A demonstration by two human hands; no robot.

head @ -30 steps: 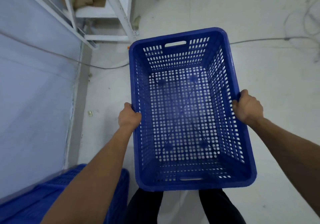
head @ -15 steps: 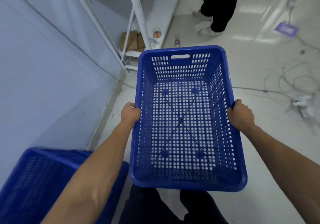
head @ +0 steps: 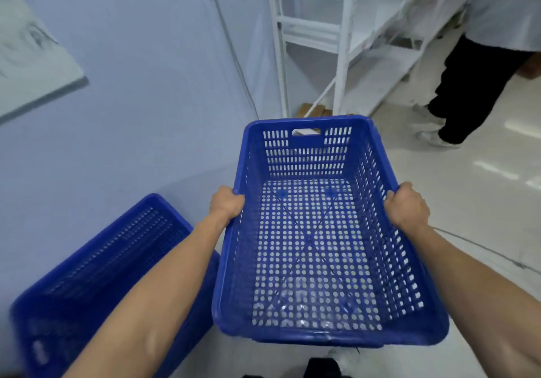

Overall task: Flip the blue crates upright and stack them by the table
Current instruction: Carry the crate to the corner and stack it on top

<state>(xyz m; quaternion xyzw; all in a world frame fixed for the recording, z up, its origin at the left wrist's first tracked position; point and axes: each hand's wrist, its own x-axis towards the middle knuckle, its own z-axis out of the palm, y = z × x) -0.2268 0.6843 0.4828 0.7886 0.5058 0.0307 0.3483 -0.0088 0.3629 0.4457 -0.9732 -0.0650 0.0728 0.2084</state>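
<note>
I hold an upright blue crate (head: 304, 155) in front of me, off the floor, open side up. A second blue crate (head: 96, 272) lies low at my left, beside the wall. My left hand (head: 227, 203) curls tight over the held crate's left rim and my right hand (head: 405, 206) over its right rim.

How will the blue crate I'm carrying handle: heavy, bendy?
Probably light for its size: the held blue crate is empty, walls and floor perforated. Likely stiff: rim looks straight though the left hand and right hand grip only its long sides. Tipping seems unlikely, gripped on both sides.
</note>
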